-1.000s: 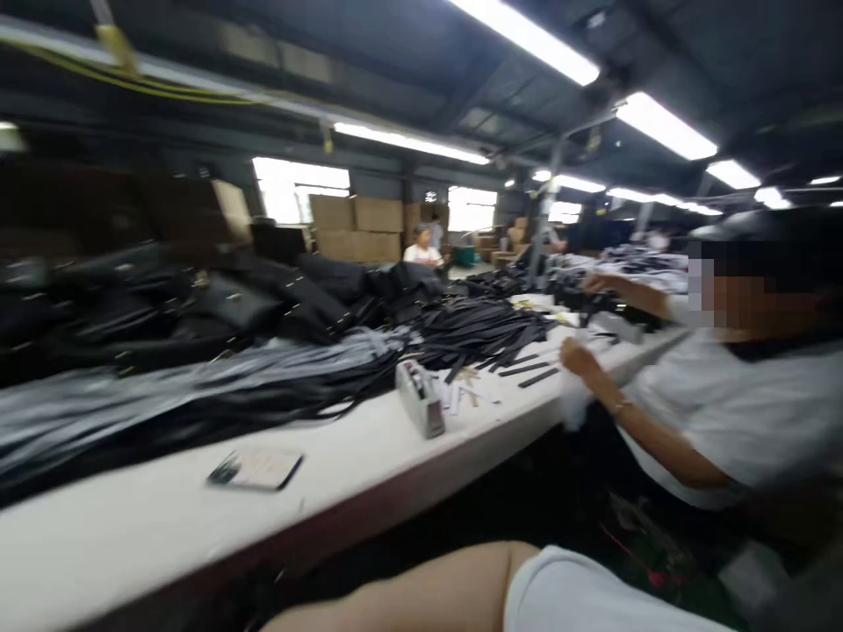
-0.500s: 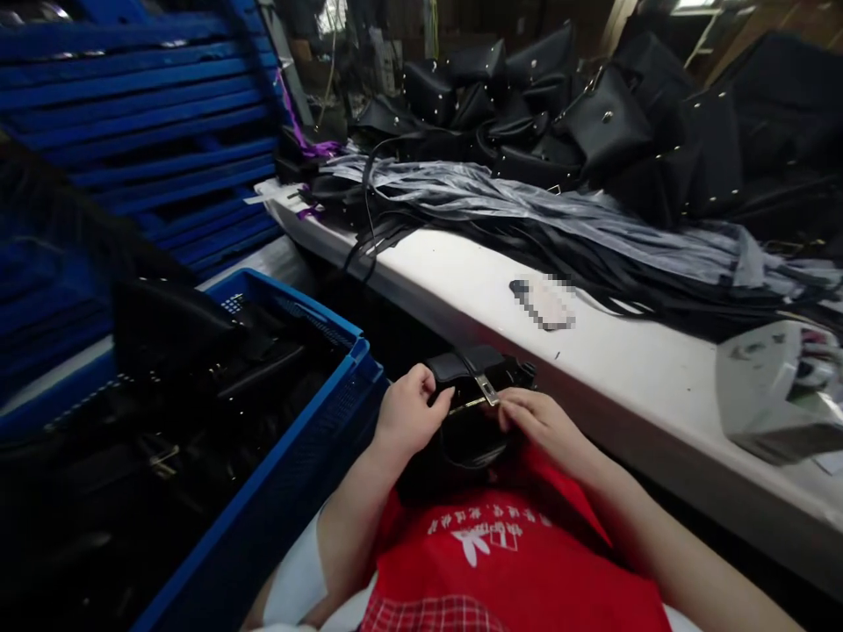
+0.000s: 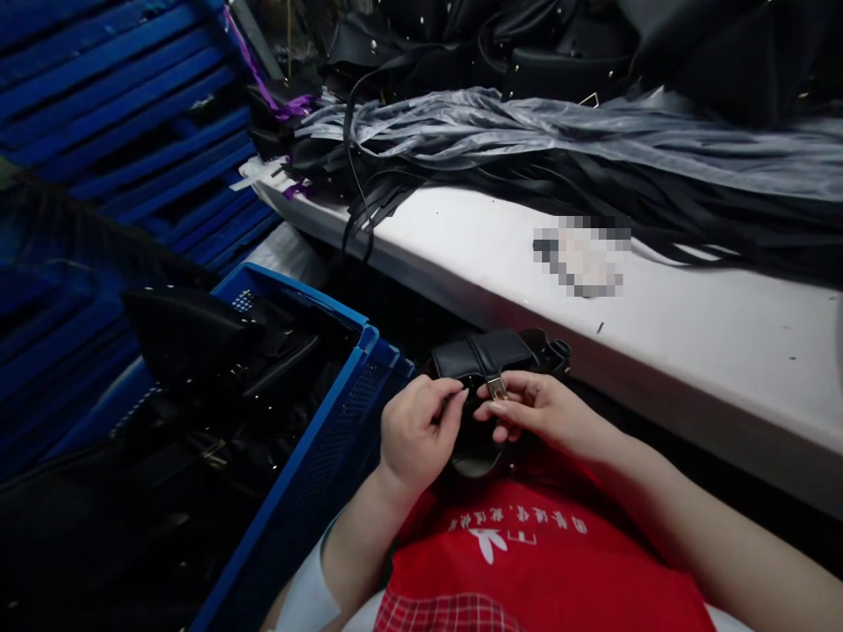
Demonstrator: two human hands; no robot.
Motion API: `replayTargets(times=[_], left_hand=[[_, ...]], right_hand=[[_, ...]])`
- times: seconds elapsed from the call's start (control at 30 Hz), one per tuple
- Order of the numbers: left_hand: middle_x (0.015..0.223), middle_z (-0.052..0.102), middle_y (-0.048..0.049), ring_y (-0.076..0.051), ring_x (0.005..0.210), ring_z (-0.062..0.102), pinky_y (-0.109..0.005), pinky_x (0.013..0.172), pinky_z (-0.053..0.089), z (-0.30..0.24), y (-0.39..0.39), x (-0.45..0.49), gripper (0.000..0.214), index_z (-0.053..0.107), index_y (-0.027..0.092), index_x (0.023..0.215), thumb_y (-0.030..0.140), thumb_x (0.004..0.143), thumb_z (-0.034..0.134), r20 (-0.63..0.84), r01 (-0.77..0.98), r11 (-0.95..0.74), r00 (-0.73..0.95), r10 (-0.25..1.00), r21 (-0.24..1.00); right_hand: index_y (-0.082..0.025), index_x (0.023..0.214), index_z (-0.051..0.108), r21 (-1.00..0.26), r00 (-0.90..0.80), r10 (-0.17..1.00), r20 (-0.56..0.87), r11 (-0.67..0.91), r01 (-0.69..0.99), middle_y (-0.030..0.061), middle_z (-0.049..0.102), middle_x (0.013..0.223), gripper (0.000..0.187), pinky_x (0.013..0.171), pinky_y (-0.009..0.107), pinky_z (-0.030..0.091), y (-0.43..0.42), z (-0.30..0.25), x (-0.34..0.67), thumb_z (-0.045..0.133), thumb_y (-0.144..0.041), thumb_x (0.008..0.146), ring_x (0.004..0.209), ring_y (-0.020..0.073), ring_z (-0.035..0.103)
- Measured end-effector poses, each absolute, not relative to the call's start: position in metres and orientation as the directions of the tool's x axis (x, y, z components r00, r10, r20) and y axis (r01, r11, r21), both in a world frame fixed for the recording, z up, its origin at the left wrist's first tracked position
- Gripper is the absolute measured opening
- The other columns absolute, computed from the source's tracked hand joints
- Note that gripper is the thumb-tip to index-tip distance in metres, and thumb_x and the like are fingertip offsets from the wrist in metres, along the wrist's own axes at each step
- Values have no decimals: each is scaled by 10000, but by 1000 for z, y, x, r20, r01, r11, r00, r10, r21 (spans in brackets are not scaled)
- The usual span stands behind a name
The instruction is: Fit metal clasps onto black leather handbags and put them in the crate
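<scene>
Hands, two of them, meet over one small black bag (image 3: 486,355) held above the person's lap, just in front of a red apron (image 3: 527,562). One brass-coloured metal tab (image 3: 498,387) shows on the bag, between the two hands.

The left hand (image 3: 420,430) is turned palm-in, wrist bent up from the forearm. Its thumb and forefinger are pinched on the bag's near edge and its other fingers are curled under. The right hand (image 3: 535,409) comes in from the right, its forearm running down toward the lower right corner. Its thumb and fingertips are closed on the metal tab, and the remaining fingers are folded loosely below. The fingertips of the two hands are almost touching.

To the left of the left hand stands one blue crate (image 3: 342,412), its rim just beside the wrist. It is filled with dark bags (image 3: 190,329) too tangled to count. Beyond the hands runs one white table (image 3: 691,333), with its edge close behind the bag. On it, further from the hands, lies one flat blurred object (image 3: 583,256). Behind that lie a heap of black straps (image 3: 500,189), too many to count, and a grey bundle in plastic (image 3: 527,123). More blue crates (image 3: 98,96) are stacked far left of the hands.
</scene>
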State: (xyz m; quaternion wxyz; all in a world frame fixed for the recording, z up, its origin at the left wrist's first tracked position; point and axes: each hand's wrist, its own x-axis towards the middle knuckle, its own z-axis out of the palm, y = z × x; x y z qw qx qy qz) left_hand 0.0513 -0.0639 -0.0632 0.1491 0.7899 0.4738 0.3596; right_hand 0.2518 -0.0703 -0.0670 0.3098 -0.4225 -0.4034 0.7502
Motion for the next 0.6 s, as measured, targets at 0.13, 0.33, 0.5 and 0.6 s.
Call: replayTargets(times=[0.13,0.33,0.5,0.6], left_hand=[[734,581,-9,-111,626,518,-227,591,418,-53,-61,56,121,674,179,990,196,875,640,434,570,-552,344,833,608],[654,532,14,-104,594,500,-226,574,408,-55,-48,62,46,694,176,860,217,840,688,357,573,-508,362,861,643],[629,500,26,-102,575,485,-224,554,398,-54,-48,59,48,708,188,862,223,833,694,260,580,-416,336,905,701],[637,532,15,-105,590,506,-225,562,411,-52,-47,57,64,716,184,844,212,858,660,207,560,-364,325,923,744]], right_hand=[[-154,986,636,-905,-462,834,-303,-404,-136,35,681,897,351,624,238,532,-71,-69,246,724,-442,805,660,112,637],[-177,1000,610,-933,-483,840,-248,-342,-115,11,641,890,272,655,251,550,-69,-75,243,706,-370,834,718,131,630],[-156,1096,588,-892,-529,786,-319,-438,-114,35,673,856,407,557,214,529,-68,-70,241,676,-457,838,655,121,642],[-145,1126,575,-889,-548,777,-310,-441,-122,39,681,828,423,563,222,527,-70,-68,240,668,-440,838,648,126,649]])
